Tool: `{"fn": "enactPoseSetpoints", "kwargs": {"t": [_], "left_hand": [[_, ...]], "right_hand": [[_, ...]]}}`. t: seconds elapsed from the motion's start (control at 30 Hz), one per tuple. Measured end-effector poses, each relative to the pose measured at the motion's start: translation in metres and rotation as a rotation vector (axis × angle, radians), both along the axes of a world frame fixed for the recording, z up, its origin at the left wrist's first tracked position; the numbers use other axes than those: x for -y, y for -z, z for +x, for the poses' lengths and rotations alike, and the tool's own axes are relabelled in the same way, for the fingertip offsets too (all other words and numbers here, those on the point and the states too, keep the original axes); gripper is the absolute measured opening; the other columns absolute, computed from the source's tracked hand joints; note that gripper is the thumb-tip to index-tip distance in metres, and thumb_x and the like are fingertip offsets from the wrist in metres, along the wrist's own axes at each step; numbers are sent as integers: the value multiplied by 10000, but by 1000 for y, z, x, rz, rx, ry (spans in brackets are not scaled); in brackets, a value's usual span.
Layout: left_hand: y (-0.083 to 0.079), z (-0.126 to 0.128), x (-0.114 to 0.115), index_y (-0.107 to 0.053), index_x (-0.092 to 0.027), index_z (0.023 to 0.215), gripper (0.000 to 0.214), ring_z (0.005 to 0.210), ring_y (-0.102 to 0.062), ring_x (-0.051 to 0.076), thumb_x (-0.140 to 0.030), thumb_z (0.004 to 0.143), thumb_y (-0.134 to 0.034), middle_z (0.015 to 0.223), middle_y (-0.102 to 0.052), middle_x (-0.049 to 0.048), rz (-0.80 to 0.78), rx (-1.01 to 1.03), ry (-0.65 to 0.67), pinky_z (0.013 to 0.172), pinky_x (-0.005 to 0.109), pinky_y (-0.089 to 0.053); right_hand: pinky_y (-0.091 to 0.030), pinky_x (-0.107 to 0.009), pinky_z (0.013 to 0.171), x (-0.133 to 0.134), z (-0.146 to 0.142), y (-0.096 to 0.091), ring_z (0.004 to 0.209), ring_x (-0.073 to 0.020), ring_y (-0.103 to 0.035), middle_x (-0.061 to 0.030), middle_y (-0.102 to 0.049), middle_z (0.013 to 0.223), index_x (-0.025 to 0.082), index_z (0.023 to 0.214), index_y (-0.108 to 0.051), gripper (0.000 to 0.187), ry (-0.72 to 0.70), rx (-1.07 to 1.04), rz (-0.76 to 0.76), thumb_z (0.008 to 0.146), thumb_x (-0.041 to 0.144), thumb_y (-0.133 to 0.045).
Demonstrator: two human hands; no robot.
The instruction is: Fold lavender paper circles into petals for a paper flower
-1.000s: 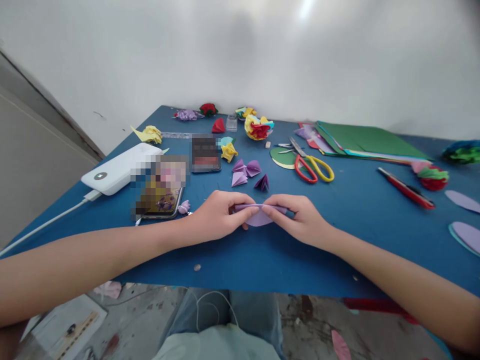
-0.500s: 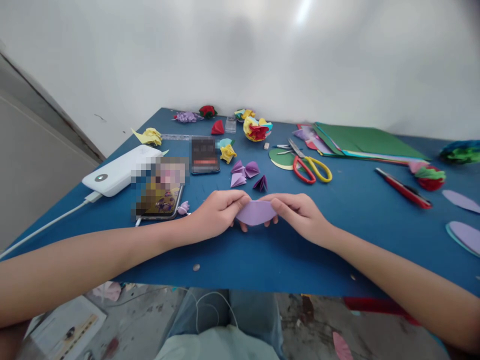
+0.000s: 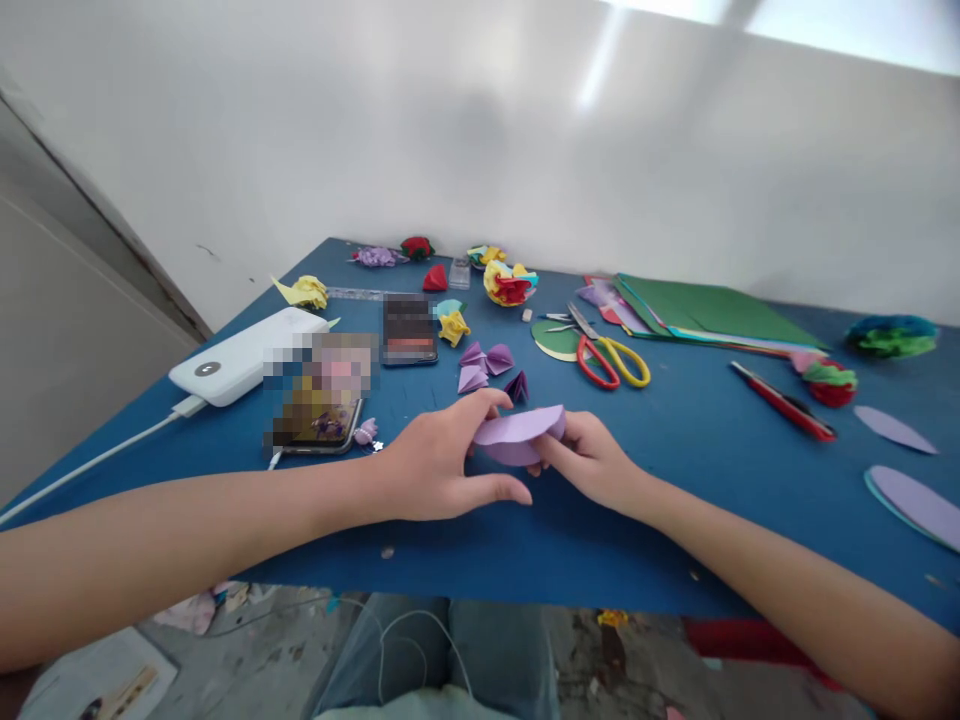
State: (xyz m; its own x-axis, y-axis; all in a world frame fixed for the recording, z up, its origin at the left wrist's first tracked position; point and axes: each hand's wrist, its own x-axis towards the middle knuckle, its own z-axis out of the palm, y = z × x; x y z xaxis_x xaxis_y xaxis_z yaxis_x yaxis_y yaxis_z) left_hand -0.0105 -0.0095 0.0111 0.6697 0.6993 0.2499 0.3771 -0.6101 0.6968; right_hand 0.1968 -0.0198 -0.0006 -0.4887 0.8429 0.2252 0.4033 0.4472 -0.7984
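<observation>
A light purple piece of paper [image 3: 517, 436], folded over with its two layers apart, is pinched at its right end by my right hand [image 3: 589, 460]. At its left end is my left hand [image 3: 450, 455], thumb stretched away from the fingers and the hand open around the paper; whether a fingertip touches it is hard to see. Just beyond the hands lie several folded purple paper pieces [image 3: 486, 360] and one darker purple folded piece [image 3: 517, 386]. A small purple charm [image 3: 366, 431] sits left of my left hand.
At left lie a white power bank [image 3: 247, 355] with a cable, and two phones [image 3: 330, 415]. Scissors [image 3: 600, 350] rest on a green paper circle [image 3: 551, 342]. Further right are stacked coloured sheets [image 3: 720, 305], a red cutter [image 3: 784, 400] and purple paper ovals [image 3: 919, 505]. Paper flowers [image 3: 511, 284] stand near the wall.
My left hand has let its pinch go and spread its thumb and fingers. The paper's layers have come apart, and its right end is raised in my right hand. The view has tilted slightly.
</observation>
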Motion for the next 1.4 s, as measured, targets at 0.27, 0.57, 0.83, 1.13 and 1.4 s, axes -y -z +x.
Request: {"fn": "enactPoseSetpoints", "kwargs": {"t": [0.27,0.57,0.83,1.13,1.4], "left_hand": [[3,4,-5,-540,-120,766,359,595,-488,100,-355,918,-315,675,-569,8,-309,205,2,558,206,-372],[6,4,-14,-508,-104,731,328,481,-520,100,-366,886,-384,555,-554,24,-757,375,103,445,191,-361],[8,1,-20,-481,-132,733,167,439,-512,97,-292,777,-489,521,-542,1,-858,425,69,399,175,-328],[-1,5,-20,-517,-117,726,572,481,-554,131,-630,813,-280,604,-562,49,-751,336,-19,339,173,-344],[1,2,-12,-508,-127,755,369,394,-481,72,-465,866,-411,491,-512,-22,-648,223,112,374,152,-349]], "right_hand": [[-396,-192,507,6,-6,-3,542,-87,-506,26,-527,604,170,758,-528,228,129,-65,10,878,346,-447],[-449,-210,525,1,0,-2,562,-98,-559,14,-564,649,171,822,-528,202,101,-206,-92,857,368,-497],[-452,-220,524,-1,5,-2,564,-109,-566,2,-585,633,167,846,-586,228,63,-153,-57,895,314,-419],[-453,-248,720,1,8,-5,851,-136,-570,-68,-597,999,198,1182,-533,391,56,81,478,834,97,-385],[-475,-264,773,-1,12,1,914,-143,-575,-72,-569,1073,226,1251,-464,468,13,182,597,815,81,-374]]}}
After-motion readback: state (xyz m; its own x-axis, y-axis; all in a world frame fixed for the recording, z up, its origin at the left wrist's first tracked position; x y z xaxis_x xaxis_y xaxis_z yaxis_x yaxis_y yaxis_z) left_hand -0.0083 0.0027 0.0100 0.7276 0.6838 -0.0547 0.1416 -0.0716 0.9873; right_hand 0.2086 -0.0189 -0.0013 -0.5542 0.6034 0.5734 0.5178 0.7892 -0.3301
